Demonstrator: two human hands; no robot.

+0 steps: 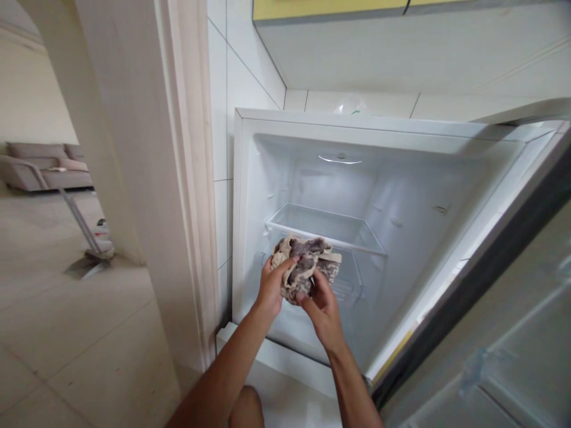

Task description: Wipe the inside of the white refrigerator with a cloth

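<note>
A crumpled cleaning cloth, beige with dark grey-brown patches, is bunched up in front of the open fridge. My left hand grips its left side, the thumb lying across the top. On the lower right, my right hand pinches the folds with thumb and fingers. Both hands are closed on the cloth, and its underside is hidden. Behind it, a glass shelf crosses the lit fridge interior.
The fridge door stands swung out on the right. A door frame rises close on the left. Overhead hangs a cabinet with yellow fronts. Beyond the doorway are a dustpan on the floor and a grey sofa.
</note>
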